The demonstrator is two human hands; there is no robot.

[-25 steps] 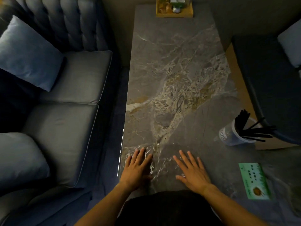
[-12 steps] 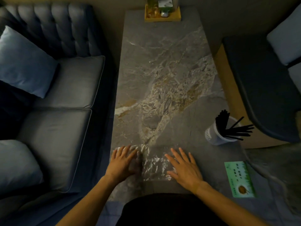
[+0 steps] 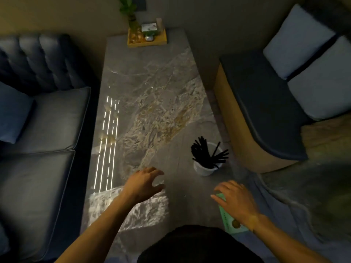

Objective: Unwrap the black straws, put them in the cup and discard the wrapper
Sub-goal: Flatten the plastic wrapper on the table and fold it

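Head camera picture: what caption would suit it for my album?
Black straws fill the white cup; left hand above the clear wrapper, right hand on a green card.

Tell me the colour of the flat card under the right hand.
Green flat card, seen in the head view.

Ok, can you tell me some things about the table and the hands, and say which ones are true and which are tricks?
1. The black straws stand in the white cup. True.
2. The right hand is over the green card. True.
3. The left hand grips a straw. False: it holds nothing, fingers spread above the marble table.
4. The clear wrapper is in the cup. False: it lies flat on the table's near end, under the left forearm.
5. A wooden tray sits at the table's far end. True.
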